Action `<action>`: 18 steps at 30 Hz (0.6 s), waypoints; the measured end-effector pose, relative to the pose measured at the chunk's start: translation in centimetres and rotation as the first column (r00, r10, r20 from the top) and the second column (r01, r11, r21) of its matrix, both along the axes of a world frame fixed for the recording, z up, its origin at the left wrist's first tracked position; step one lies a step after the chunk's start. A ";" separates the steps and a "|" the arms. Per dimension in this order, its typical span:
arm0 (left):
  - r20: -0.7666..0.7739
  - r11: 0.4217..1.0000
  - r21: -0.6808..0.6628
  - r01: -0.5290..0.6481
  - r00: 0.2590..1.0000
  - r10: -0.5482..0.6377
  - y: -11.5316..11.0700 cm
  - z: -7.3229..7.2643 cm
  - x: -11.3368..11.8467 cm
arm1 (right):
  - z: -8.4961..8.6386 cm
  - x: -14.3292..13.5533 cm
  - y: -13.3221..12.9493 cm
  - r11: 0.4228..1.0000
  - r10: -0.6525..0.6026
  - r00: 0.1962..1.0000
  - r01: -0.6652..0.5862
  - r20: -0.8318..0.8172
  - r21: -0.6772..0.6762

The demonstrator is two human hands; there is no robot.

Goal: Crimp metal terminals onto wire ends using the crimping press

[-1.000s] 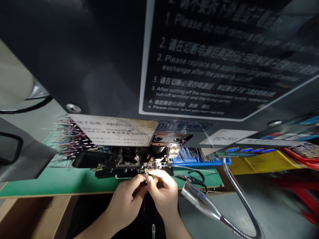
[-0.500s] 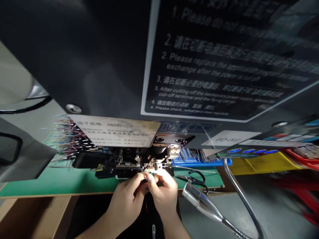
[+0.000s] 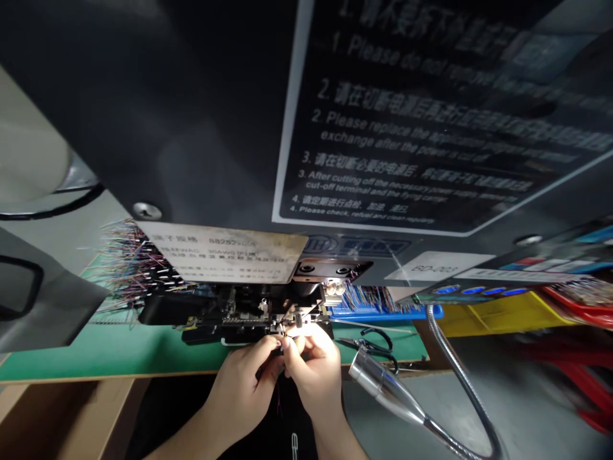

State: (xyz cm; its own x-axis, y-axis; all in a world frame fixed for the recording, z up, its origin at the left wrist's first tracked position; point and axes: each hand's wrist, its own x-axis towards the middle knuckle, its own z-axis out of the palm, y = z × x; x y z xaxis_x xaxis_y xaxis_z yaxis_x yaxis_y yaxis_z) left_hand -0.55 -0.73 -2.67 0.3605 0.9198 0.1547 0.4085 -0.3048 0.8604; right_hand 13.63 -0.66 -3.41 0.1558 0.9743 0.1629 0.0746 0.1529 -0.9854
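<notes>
My left hand (image 3: 244, 380) and my right hand (image 3: 313, 374) meet below the head of a terminal crimping machine (image 3: 205, 160). Both are closed, thumbs and fingertips pinched together on thin wires (image 3: 278, 401). The wires' tails hang down between my palms, dark and reddish. Their upper ends point at the machine's lit working part (image 3: 299, 319), just beyond my fingertips. Glare and fingers hide most of the wire ends, so whether they touch the machine cannot be made out.
Bundles of coloured wires (image 3: 127, 262) lie at left on the green mat (image 3: 119, 351). A blue tray (image 3: 393, 313) with more wires stands behind my right hand. Black-handled scissors (image 3: 378, 342) lie nearby. A metal gooseneck lamp (image 3: 387, 390) and yellow bin (image 3: 512, 316) are at right.
Coloured wire ends that fanned out above my fingertips are now drawn closer together and less visible. My hands stay almost in place. The view has shifted slightly.
</notes>
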 end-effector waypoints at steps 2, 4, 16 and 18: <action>-0.004 1.000 -0.009 0.006 1.000 -0.006 0.0 0.1 0.0 | 0.0 0.0 0.0 1.000 -0.010 1.000 0.010 0.004 0.012; -0.009 1.000 -0.009 0.010 1.000 -0.010 0.0 0.1 0.0 | 0.0 0.0 0.0 0.999 -0.017 1.000 0.016 0.023 0.040; -0.015 0.996 0.082 -0.035 0.999 0.037 0.0 0.3 0.2 | 0.4 0.0 0.2 0.988 -0.103 0.986 0.087 0.129 0.125; -0.027 0.995 0.085 -0.044 0.999 0.046 0.0 0.3 0.3 | 0.3 -0.1 0.2 0.989 -0.096 0.988 0.080 0.124 0.127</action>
State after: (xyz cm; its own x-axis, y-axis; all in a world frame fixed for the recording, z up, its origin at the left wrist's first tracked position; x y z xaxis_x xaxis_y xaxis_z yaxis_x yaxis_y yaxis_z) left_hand -0.23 -0.76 -2.37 0.3248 0.9192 0.2225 0.4481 -0.3568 0.8197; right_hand 13.52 -0.48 -3.07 0.2097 0.9295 0.3034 0.2182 0.2580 -0.9412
